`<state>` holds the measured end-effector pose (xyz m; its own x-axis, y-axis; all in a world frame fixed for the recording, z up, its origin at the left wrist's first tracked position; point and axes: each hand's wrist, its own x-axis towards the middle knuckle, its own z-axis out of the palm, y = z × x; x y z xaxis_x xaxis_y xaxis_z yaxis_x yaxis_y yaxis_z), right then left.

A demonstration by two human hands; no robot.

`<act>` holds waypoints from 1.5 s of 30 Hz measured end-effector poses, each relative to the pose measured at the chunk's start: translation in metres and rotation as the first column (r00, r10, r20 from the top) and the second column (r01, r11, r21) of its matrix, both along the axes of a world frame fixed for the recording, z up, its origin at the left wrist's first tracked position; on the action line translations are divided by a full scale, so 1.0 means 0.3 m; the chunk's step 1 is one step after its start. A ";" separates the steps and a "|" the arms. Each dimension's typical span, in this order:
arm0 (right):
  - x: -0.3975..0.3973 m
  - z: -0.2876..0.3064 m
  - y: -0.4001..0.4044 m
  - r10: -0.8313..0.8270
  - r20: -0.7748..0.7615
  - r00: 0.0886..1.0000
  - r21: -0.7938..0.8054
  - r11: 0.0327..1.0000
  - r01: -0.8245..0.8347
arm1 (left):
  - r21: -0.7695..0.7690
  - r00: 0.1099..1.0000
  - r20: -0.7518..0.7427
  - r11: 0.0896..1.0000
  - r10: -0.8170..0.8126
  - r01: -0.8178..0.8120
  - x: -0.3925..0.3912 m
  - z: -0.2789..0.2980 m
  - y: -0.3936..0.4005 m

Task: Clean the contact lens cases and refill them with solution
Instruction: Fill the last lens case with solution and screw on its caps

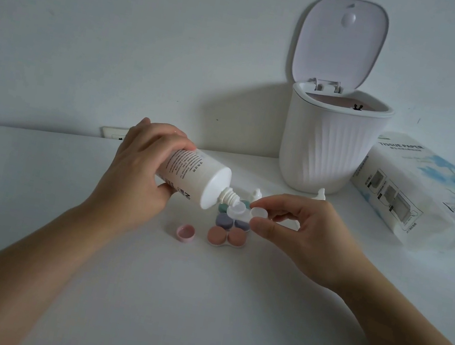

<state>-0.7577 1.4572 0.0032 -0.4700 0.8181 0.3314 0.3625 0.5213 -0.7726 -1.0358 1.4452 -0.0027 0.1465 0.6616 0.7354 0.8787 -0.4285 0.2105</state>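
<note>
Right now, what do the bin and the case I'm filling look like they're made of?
Bin: seemingly matte white plastic, judging by its moulded ribs and hinged lid. Clear case: translucent, likely plastic, since the coloured cases below show through it.

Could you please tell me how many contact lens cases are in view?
4: a clear case in the right hand; green, purple and pink ones below; more may be hidden.

Green case (223, 208): mostly hidden behind the solution bottle (198, 177) nozzle and the clear case (245, 212) pinched in right hand (296, 239) fingers. Bottle base covered by left hand (141, 169) fingers; label print too small to read. Tissue pack (427, 201) cut off at the right edge.
</note>
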 end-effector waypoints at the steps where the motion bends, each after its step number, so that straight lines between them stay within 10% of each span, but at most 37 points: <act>1: 0.000 0.000 0.000 0.001 0.000 1.000 0.000 1.000 -0.001 | 0.001 1.000 -0.003 1.000 0.001 -0.001 0.000 -0.001 0.001; 45: -0.001 0.002 -0.006 -0.001 -0.001 1.000 -0.032 1.000 0.001 | 0.118 0.994 -0.086 0.991 0.071 -0.060 0.006 0.010 -0.008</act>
